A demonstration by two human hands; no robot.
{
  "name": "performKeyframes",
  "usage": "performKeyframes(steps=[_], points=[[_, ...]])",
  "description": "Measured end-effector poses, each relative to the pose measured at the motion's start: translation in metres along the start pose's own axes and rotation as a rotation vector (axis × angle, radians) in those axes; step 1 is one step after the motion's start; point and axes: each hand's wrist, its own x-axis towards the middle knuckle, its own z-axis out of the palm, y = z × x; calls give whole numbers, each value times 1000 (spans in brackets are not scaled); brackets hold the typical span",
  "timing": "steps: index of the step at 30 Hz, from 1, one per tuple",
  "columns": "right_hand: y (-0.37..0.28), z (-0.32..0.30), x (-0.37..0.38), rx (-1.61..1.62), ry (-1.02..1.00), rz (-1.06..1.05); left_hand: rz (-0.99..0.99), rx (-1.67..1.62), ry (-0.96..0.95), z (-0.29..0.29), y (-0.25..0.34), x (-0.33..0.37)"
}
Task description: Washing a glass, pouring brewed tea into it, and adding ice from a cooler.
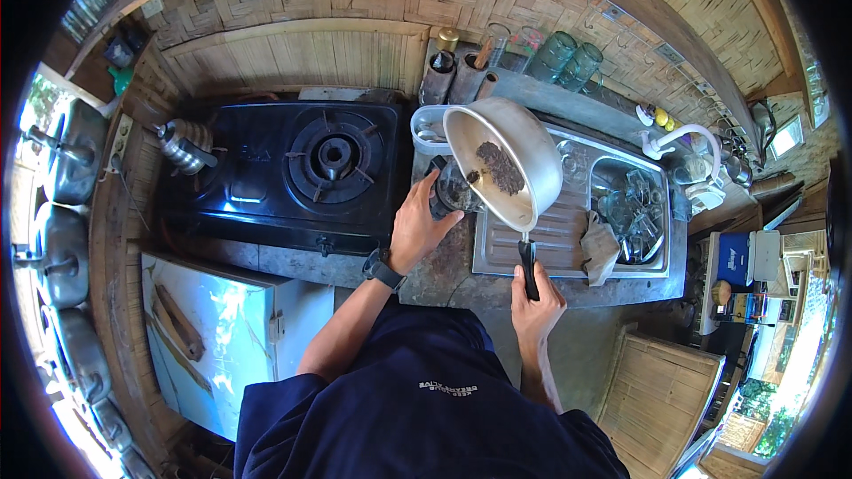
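In my right hand [537, 306] is the black handle of a metal saucepan [546, 155]. The pan is tipped to the left, so its inside faces up at me, and dark, grainy matter [501, 168] clings to its bottom. Below its left rim, on the counter, stands a clear glass vessel [454, 188] with a black part, partly hidden by the pan. My left hand [417, 226] curves about the near left side of this vessel, thumb and fingers on either side of it.
A black gas stove [275, 177] with a kettle [186, 144] lies left. Behind the pan sit a plastic tub [428, 127] and utensil holders [466, 80]. On the right, a steel sink [657, 173] holds glassware, with a cloth [601, 248] over its edge and a white faucet [688, 137] behind.
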Motion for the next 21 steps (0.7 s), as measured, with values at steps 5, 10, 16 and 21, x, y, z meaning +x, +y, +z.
performKeyframes(steps=[5, 10, 16, 21], points=[[-6, -3, 2, 61, -25, 79, -4, -8, -19, -5, -1, -3], [3, -1, 8, 357, -93, 320, -16, -96, -20, -14, -12, -19], [-22, -20, 28, 787, -206, 715, -119, -150, -5, -35, -37, -55], [-55, -18, 44, 950, -307, 599, -100, -145, 83, -52, -52, -74]])
